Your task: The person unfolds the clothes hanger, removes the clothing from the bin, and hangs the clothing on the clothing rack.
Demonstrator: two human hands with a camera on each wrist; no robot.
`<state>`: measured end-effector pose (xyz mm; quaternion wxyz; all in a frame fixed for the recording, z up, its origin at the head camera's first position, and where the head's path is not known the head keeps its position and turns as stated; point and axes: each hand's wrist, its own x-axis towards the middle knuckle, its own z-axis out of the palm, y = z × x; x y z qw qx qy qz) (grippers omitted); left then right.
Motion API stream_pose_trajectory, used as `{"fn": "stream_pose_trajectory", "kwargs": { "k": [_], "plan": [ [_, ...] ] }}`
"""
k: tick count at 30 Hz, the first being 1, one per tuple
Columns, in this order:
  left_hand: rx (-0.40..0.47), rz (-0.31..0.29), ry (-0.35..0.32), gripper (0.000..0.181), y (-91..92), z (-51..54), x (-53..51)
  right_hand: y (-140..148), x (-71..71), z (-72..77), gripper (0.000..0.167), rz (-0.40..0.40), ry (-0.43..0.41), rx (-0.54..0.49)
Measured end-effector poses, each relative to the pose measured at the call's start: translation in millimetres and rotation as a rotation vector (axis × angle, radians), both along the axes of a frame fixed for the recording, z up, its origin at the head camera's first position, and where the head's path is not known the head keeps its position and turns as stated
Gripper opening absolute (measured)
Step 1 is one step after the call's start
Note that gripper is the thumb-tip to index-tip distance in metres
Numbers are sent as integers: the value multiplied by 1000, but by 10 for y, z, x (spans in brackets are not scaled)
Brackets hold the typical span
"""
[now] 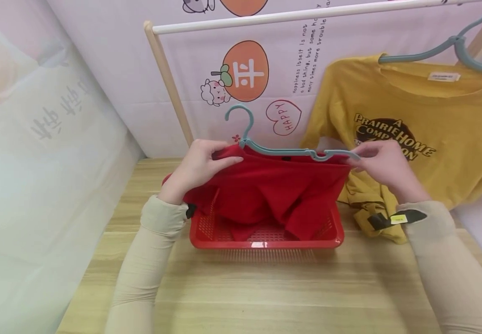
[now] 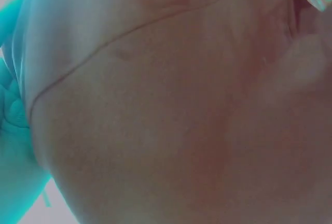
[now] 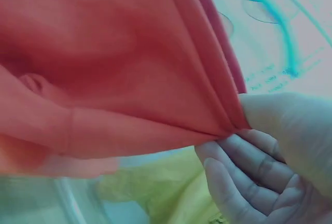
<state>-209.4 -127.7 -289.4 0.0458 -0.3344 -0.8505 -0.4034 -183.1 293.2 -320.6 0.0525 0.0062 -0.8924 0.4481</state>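
Observation:
A red shirt (image 1: 266,185) is held up by both hands above a red basket, its lower folds hanging into the basket. A blue-grey hanger (image 1: 282,151) lies along the shirt's neckline with its hook upward; its left arm goes out of sight in the cloth, and its right tip reaches the right hand. My left hand (image 1: 201,167) grips the shirt's left shoulder, thumb on the near side. At the opposite end my right hand (image 1: 384,164) pinches the cloth, and the right wrist view shows the red cloth (image 3: 129,73) gathered between thumb and fingers. Cloth fills most of the left wrist view.
The red basket (image 1: 266,244) stands on a wooden table (image 1: 257,297). Behind it rises a rack with a white rail (image 1: 266,18) and wooden posts. A yellow shirt (image 1: 453,120) hangs at right on another blue-grey hanger (image 1: 420,55), its lower part reaching the table.

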Motion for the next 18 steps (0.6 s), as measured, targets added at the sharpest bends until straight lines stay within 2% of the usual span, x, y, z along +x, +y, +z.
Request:
{"fn": "stream_pose_trajectory", "kwargs": {
  "k": [2,7,12,18],
  "plan": [
    [-6,4,4,18,-49,-9,1,43,4,28,30,8,-13,-21],
    [-30,28,26,18,-103,-42,-1,74,18,109,36,4,-35,18],
    [-55,32,41,16,-50,-85,5,2,29,136,34,6,-25,72],
    [-59,28,62,16,44,-98,38,-149,37,192,28,-33,30,166]
  ]
}}
